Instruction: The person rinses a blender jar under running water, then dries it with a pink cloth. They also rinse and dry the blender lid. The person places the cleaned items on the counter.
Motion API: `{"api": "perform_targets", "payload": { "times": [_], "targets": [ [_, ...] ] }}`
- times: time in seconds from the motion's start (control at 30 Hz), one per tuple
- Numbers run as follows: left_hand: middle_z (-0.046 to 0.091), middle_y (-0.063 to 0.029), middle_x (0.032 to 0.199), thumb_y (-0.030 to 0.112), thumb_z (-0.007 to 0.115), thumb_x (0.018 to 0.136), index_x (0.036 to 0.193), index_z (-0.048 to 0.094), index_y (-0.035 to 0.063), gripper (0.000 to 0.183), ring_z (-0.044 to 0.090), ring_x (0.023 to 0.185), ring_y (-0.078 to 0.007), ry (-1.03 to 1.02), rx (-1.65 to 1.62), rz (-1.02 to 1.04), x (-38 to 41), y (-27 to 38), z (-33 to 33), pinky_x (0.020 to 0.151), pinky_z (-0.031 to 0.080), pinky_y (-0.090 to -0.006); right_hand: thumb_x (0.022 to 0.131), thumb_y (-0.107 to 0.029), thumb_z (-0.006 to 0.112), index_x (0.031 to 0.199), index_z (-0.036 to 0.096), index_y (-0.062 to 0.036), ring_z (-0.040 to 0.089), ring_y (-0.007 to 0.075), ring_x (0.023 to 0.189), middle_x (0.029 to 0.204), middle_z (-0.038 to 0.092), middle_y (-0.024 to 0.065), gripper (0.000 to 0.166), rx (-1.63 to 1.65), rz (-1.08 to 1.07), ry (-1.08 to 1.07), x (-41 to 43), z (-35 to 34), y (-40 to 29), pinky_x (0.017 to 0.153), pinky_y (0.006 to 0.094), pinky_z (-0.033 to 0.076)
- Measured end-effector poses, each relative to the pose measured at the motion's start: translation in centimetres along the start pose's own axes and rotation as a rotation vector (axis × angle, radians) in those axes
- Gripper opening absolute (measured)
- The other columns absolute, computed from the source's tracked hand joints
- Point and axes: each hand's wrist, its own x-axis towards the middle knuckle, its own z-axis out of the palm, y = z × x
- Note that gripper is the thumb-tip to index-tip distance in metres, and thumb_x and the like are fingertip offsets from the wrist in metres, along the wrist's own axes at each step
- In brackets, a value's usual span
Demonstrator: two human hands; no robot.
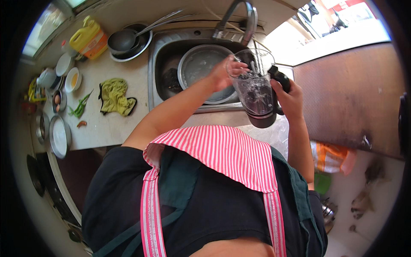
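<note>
My right hand (292, 99) grips the black handle (280, 78) of a clear blender jar (255, 91) with a dark base. The jar is tilted above the sink's front edge, and water or wet streaks show inside it. My left hand (228, 73) is at the left side of the jar's mouth, blurred, with its fingers overlapping the clear wall. Whether those fingers are inside the jar or behind it is unclear. Below, a round metal basin (199, 72) holding cloudy water stands in the steel sink (154, 70). A curved faucet (252, 24) rises behind the jar.
On the left counter lie a yellow-green cloth (117, 96), green chili peppers (78, 107) and a white bowl (77, 85) with yellow liquid. Dark pans (123, 41) and a yellow jug (88, 38) stand behind. A brown wooden panel (343, 96) borders the right side.
</note>
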Motion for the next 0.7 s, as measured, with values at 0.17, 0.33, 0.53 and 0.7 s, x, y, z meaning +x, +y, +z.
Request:
{"api": "perform_targets", "payload": {
  "times": [0.17,0.33,0.53,0.7],
  "targets": [
    [0.062,-0.0063,0.102,0.032,0.053,0.083,0.101,0.062,0.0084,0.031,0.056,0.089,-0.0164,0.234,0.551,0.030,-2.7,-0.9,1.1,0.081,0.042,-0.0305,0.082,-0.016,0.061,0.081,0.061,0.0009,0.042,0.0037,0.054,0.061,0.050,-0.0048,0.017,-0.169,-0.120,-0.018,-1.3,-1.9,2.0,0.047,0.0209,0.033],
    [0.063,-0.0161,0.093,0.019,0.056,0.070,0.099,0.063,0.0062,0.032,0.058,0.090,-0.0314,0.334,1.527,0.230,-5.9,-2.7,-3.7,0.080,0.047,-0.0364,0.083,-0.017,0.059,0.090,0.060,0.0011,0.039,0.0033,0.055,0.065,0.048,-0.0033,0.020,-0.142,0.026,-0.002,-3.8,-3.9,2.0,0.046,0.0196,0.030],
    [0.052,-0.0157,0.113,0.024,0.054,0.078,0.114,0.054,0.0069,0.040,0.050,0.106,-0.0324,0.600,1.547,0.116,-18.2,-0.5,-2.8,0.086,0.042,-0.0444,0.088,-0.027,0.055,0.089,0.056,-0.0053,0.028,0.0007,0.043,0.052,0.032,-0.0084,0.022,-0.061,-0.028,-0.019,-7.8,-5.6,1.8,0.037,0.0190,0.019],
    [0.058,-0.0176,0.105,0.021,0.055,0.079,0.107,0.056,0.0022,0.034,0.052,0.101,-0.0337,0.813,1.405,0.307,-29.3,-1.7,-4.6,0.085,0.042,-0.0409,0.086,-0.029,0.056,0.087,0.055,-0.0066,0.033,0.0063,0.050,0.059,0.039,-0.0038,0.023,-0.060,-0.129,-0.068,-10.5,-4.1,-1.1,0.045,0.0241,0.024]
  ]
}}
